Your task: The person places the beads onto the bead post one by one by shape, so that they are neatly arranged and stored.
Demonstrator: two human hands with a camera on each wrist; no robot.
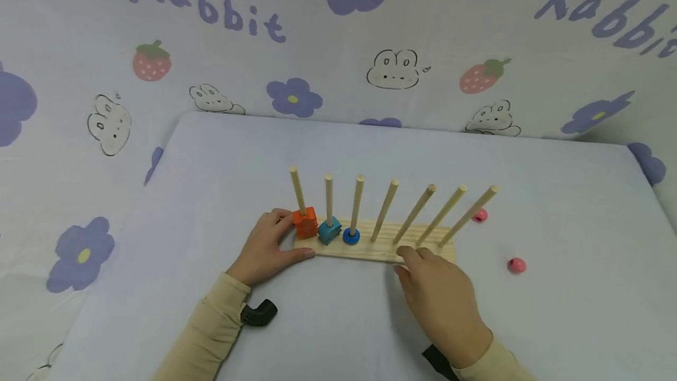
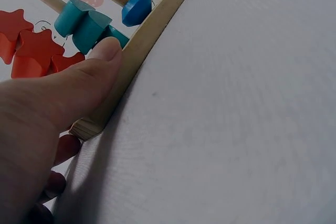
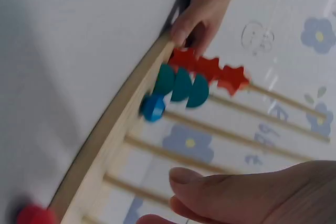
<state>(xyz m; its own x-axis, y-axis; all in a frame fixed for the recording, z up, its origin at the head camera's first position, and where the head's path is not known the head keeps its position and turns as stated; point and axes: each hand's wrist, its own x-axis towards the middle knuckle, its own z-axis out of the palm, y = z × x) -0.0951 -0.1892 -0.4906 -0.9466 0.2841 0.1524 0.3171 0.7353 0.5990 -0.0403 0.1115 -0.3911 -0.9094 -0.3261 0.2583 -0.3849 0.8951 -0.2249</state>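
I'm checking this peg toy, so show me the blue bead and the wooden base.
Blue bead [image 2: 137, 10]: left wrist view, its faceted side.
Wooden base [image 1: 383, 244]: head view, bare top between two pegs.

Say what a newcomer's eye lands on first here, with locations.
First, the bright pieces on the left three pegs of the seven-peg wooden rack at mid-table: red star beads, teal half-round beads, one blue bead. Next, two pink beads on the white cloth, right of the rack. Then the left hand gripping the rack's left end and the right hand at its front edge, toward the right.
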